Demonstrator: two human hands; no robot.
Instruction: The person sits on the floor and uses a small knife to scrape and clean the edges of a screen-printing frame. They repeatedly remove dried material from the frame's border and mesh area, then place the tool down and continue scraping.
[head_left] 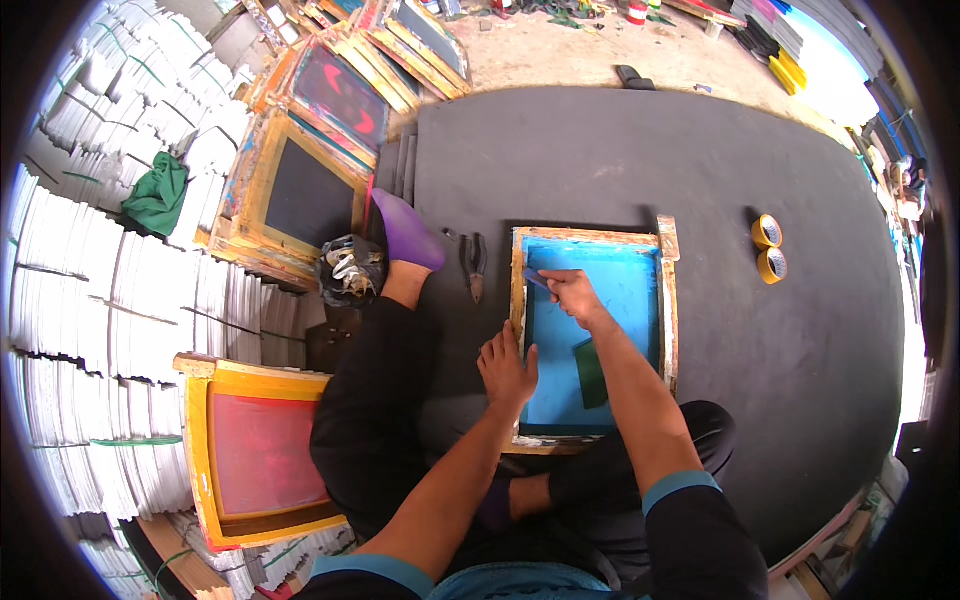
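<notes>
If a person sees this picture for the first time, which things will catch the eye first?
Probably the bright blue panel near the centre, with the right hand holding a small blue item over it and the left hand at the left side of its wooden frame. Next, perhaps, the purple sock to its upper left and yellow tape rolls to its right.

My left fingers (497,350) are resting at a rough, paint-crusted wooden frame (518,285); smooth-looking blue screen (625,275) is lying under right fingers (562,277); dull metal pliers (477,292) lying ahead of left.
</notes>
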